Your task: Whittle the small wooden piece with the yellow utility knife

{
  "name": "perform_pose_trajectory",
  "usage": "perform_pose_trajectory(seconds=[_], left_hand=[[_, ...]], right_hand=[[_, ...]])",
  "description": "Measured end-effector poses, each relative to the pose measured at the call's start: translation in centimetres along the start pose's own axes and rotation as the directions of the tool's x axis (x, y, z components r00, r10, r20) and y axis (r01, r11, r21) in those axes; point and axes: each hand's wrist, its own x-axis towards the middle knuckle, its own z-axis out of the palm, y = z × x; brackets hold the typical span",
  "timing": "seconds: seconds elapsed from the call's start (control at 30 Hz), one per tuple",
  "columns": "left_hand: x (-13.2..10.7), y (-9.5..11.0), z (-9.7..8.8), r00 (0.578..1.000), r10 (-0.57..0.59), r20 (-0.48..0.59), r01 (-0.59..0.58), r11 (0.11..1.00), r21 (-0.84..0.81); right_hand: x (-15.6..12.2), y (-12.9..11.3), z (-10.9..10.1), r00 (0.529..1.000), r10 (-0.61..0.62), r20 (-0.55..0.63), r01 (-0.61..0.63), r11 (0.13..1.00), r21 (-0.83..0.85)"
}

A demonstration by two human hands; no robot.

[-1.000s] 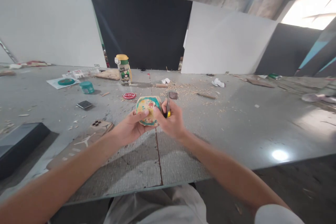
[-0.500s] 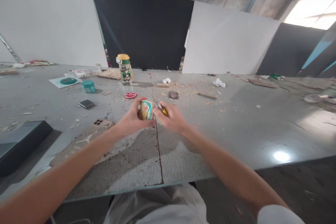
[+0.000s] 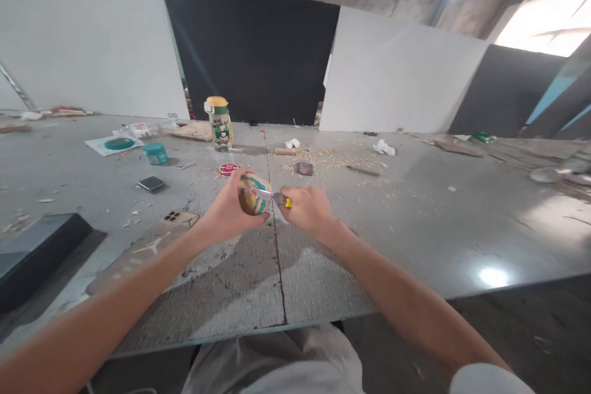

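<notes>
My left hand (image 3: 231, 206) is closed around a small rounded piece (image 3: 248, 202) with a teal, yellow and cream pattern, thumb below and fingers above. I cannot tell whether it is solid or hollow. In my right hand (image 3: 308, 208) is a utility knife (image 3: 279, 197) with a yellow part, most of its handle hidden by the fingers. Its silver blade points left and lies across the near face of the patterned piece. Both hands are above the table, close together. Just beyond the left hand lies a red round lid (image 3: 228, 168).
Wood shavings (image 3: 330, 159) surround a brown block (image 3: 305, 168) and a short wooden stick (image 3: 285, 151). A thin tool (image 3: 363, 170) lies right. Leftward are a yellow-lidded bottle (image 3: 220, 124), teal jar (image 3: 156, 154), phone (image 3: 143, 249) and black box (image 3: 41, 255).
The patterned piece has tilted in my left hand, showing a different face. My right hand has turned, and the knife's blade now lies across the piece instead of standing at its right side.
</notes>
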Motion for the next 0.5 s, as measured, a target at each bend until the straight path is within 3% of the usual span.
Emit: perform_pose_trajectory(seconds=[0.1,0.23,0.33,0.43,0.5], left_hand=[[-0.1,0.3,-0.1,0.999,-0.037,0.026,0.037,0.999,-0.012],[-0.3,0.9,-0.6,0.988,-0.039,0.147,0.067,0.979,-0.191],[-0.6,1.3,-1.2,0.972,-0.004,0.233,0.064,0.966,-0.252],[-0.8,1.5,-1.7,0.962,0.018,0.272,0.049,0.971,-0.235],[-0.7,1.5,-1.7,0.971,0.002,0.239,0.062,0.963,-0.263]], right_hand=[[0.0,-0.1,-0.1,1.0,-0.015,-0.022,0.014,0.999,-0.046],[0.8,1.1,-0.1,0.995,-0.041,-0.096,0.036,0.998,-0.055],[1.9,4.3,-0.5,0.982,0.114,-0.15,-0.119,0.993,-0.026],[2.5,7.7,-1.1,0.908,0.343,-0.241,-0.363,0.931,-0.045],[2.5,8.3,-1.3,0.896,0.357,-0.265,-0.375,0.927,-0.017]])
